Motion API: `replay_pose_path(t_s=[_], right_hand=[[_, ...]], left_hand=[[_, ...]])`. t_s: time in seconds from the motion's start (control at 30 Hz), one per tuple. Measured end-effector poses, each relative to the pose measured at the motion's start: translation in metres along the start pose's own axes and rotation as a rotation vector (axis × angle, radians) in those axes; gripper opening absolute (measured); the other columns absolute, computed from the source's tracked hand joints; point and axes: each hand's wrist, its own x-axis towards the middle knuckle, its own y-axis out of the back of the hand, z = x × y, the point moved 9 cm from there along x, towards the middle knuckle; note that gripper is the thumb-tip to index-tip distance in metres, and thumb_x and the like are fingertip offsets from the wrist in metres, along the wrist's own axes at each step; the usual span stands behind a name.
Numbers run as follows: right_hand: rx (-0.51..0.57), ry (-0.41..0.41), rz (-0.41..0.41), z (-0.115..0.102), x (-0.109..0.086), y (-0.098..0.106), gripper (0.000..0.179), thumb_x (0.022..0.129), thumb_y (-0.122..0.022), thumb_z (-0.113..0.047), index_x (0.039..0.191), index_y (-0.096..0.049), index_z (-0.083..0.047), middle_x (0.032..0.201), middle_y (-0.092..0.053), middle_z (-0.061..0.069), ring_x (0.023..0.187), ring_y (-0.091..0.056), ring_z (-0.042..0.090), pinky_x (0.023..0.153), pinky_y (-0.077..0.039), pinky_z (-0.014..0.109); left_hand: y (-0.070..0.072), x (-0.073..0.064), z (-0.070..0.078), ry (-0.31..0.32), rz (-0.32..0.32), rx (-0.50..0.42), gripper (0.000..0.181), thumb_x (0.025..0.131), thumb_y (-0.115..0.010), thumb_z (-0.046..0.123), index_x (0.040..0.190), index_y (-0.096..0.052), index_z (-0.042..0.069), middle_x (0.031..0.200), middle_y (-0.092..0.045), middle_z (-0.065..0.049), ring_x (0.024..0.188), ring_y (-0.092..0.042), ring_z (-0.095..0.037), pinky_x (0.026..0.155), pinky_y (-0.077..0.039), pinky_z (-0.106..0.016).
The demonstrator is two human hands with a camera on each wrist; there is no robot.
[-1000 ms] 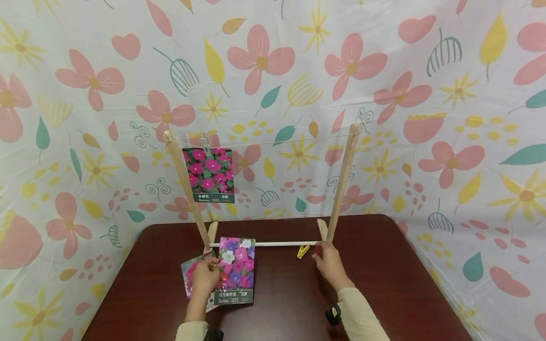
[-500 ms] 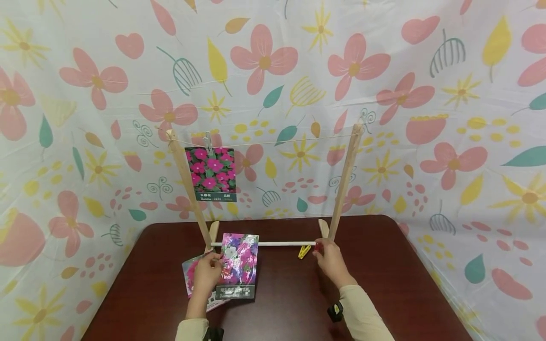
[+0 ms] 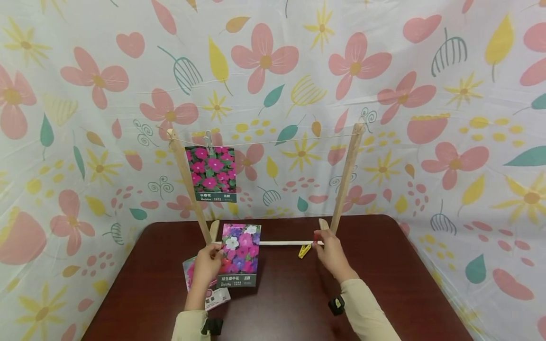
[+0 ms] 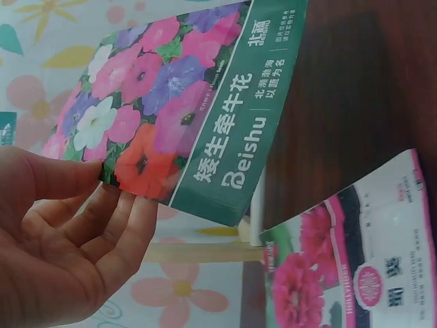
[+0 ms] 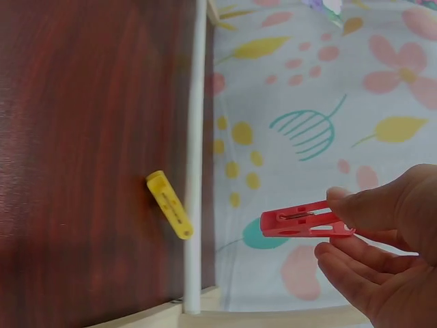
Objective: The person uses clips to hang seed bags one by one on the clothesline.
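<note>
Between the thumb and fingers of my left hand is a seed packet with pink, purple, white and red flowers, pinched by its left edge and held up off the table. A second seed packet with pink blooms lies on the table below that hand, partly covered in the head view. My right hand pinches a red clothespin by its handle ends, near the right post. Beside it, a yellow clothespin lies against the white rod.
Two wooden posts carry a thin string. From its left part hangs a packet of magenta flowers in a pale clip. The stand is on a dark red table, with a floral cloth behind.
The flower packet in my left hand has risen, uncovering more of the packet beneath. My right hand has lifted slightly, and the red clothespin now shows more upright in its fingers.
</note>
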Motion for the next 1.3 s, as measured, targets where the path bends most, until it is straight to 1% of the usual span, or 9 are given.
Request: replay_pose_path(t_s=[0.1,0.23,0.37,0.57,0.8,0.93,1.07,1.17,1.3], right_hand=[[-0.002,0.010,0.003,-0.005,0.003,0.003,0.033,0.082,-0.071,0.005,0.113,-0.060,0.008,0.101,-0.058,0.018,0.095,-0.062,0.035,0.078,-0.053,0.046],[0.001,0.017,0.010,-0.010,0.006,0.007,0.034,0.082,-0.072,0.004,0.114,-0.061,0.007,0.100,-0.058,0.017,0.094,-0.062,0.033,0.077,-0.053,0.045],[0.006,0.027,0.020,-0.014,0.009,0.012,0.034,0.082,-0.072,0.003,0.114,-0.061,0.007,0.099,-0.058,0.017,0.091,-0.063,0.032,0.074,-0.054,0.044],[0.008,0.066,0.034,-0.023,0.014,0.019,0.034,0.082,-0.073,0.002,0.114,-0.061,0.008,0.108,-0.057,0.022,0.091,-0.063,0.034,0.075,-0.054,0.044],[-0.006,0.080,0.037,-0.031,0.019,0.024,0.034,0.082,-0.074,0.001,0.113,-0.062,0.007,0.101,-0.058,0.017,0.092,-0.061,0.033,0.077,-0.053,0.045],[-0.004,0.086,0.033,-0.036,0.023,0.028,0.033,0.082,-0.073,0.001,0.113,-0.062,0.006,0.102,-0.059,0.017,0.094,-0.060,0.034,0.079,-0.052,0.046],[-0.013,0.118,0.044,-0.043,0.027,0.033,0.032,0.083,-0.073,0.000,0.112,-0.062,0.006,0.103,-0.059,0.017,0.095,-0.060,0.034,0.079,-0.053,0.046],[-0.017,0.137,0.043,-0.047,0.029,0.035,0.032,0.083,-0.072,0.001,0.113,-0.062,0.006,0.102,-0.059,0.016,0.094,-0.060,0.033,0.079,-0.053,0.046],[-0.016,0.141,0.020,-0.052,0.034,0.036,0.035,0.085,-0.071,-0.001,0.117,-0.061,0.005,0.104,-0.058,0.017,0.095,-0.060,0.033,0.080,-0.052,0.046]], left_hand=[[0.004,0.003,0.003,-0.004,0.008,0.006,0.011,0.092,-0.059,0.000,0.099,-0.066,-0.005,0.071,-0.067,-0.015,0.053,-0.055,-0.013,0.045,-0.040,-0.027],[0.007,0.005,0.008,-0.006,0.011,0.041,0.009,0.092,-0.061,0.002,0.097,-0.067,-0.002,0.076,-0.070,-0.014,0.058,-0.059,-0.015,0.050,-0.042,-0.028],[0.007,0.008,0.016,-0.021,-0.002,0.034,0.006,0.092,-0.062,0.002,0.094,-0.066,-0.001,0.079,-0.071,-0.015,0.062,-0.057,-0.015,0.054,-0.043,-0.029],[0.009,0.014,0.031,-0.065,-0.002,0.000,0.007,0.091,-0.063,0.001,0.095,-0.067,-0.003,0.079,-0.070,-0.016,0.062,-0.053,-0.016,0.056,-0.043,-0.030],[0.006,0.023,0.044,-0.095,-0.015,0.010,0.006,0.090,-0.064,0.002,0.094,-0.066,-0.001,0.084,-0.072,-0.016,0.072,-0.058,-0.021,0.069,-0.045,-0.035],[0.006,0.026,0.051,-0.098,-0.019,0.000,0.006,0.090,-0.064,0.003,0.094,-0.066,-0.001,0.087,-0.072,-0.016,0.082,-0.061,-0.027,0.075,-0.046,-0.041],[0.006,0.028,0.059,-0.114,-0.024,-0.007,0.006,0.091,-0.064,0.003,0.094,-0.066,-0.002,0.089,-0.072,-0.018,0.090,-0.064,-0.033,0.080,-0.047,-0.046],[0.006,0.028,0.064,-0.112,-0.033,-0.004,0.007,0.092,-0.063,0.003,0.096,-0.066,-0.001,0.091,-0.071,-0.018,0.089,-0.065,-0.032,0.078,-0.048,-0.046],[0.008,0.029,0.073,-0.113,-0.045,-0.001,0.009,0.093,-0.062,0.004,0.099,-0.066,-0.002,0.090,-0.072,-0.017,0.079,-0.062,-0.026,0.070,-0.048,-0.038]])
